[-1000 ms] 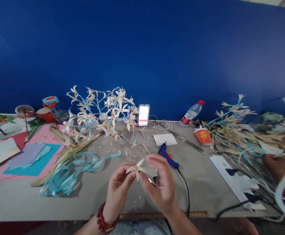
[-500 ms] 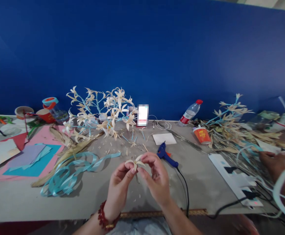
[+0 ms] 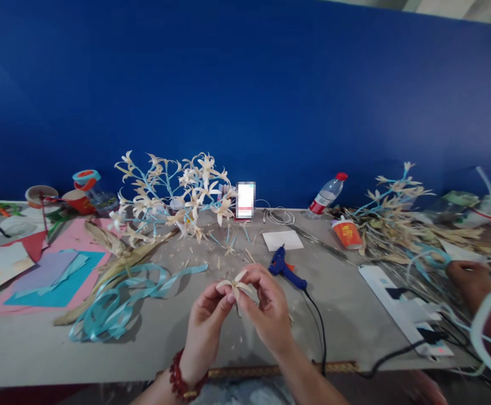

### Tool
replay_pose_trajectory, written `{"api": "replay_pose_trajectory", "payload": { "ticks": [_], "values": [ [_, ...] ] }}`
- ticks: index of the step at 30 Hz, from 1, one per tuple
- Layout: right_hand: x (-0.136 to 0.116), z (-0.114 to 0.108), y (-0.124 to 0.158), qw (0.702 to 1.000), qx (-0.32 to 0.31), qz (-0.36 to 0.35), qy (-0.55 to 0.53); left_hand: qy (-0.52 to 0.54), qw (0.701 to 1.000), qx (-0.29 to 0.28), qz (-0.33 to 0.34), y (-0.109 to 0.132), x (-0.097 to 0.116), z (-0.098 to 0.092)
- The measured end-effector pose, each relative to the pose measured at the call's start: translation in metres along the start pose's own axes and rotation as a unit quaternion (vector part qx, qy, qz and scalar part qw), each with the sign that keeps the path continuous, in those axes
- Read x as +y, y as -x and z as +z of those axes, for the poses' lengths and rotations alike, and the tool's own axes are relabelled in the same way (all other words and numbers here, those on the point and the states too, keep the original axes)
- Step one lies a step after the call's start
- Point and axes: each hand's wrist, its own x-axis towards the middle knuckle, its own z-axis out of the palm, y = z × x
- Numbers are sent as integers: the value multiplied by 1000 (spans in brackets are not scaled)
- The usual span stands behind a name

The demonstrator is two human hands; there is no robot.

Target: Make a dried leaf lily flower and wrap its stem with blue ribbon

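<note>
Both my hands meet over the table's front middle, pinching one small cream straw flower [image 3: 236, 283]. My left hand [image 3: 206, 323], with a red bead bracelet at the wrist, grips it from the left. My right hand [image 3: 268, 312] pinches its petals from the right. Both sets of fingers are closed on it. Behind them stands a branch of cream flowers on light blue stems [image 3: 173, 194]. A blue glue gun [image 3: 285, 268] lies just right of my right hand.
Light blue ribbon [image 3: 119, 295] curls at the left beside coloured paper sheets [image 3: 47, 270]. A water bottle [image 3: 326, 196], an orange cup [image 3: 347, 232], a white power strip [image 3: 401, 306] and dried straw [image 3: 406, 225] lie to the right. Another person's hand [image 3: 467, 278] works at the far right.
My hands have drawn closer together on the flower, and my right fingers have closed onto its petals. The other person's hand shifted slightly left.
</note>
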Motion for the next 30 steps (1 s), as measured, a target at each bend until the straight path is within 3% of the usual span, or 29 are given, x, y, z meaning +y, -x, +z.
{"api": "replay_pose_trajectory", "payload": {
  "ticks": [30],
  "values": [
    [3,-9,4,999,-35,4,1,-20,998,-49,33,3,-6,-7]
  ]
}}
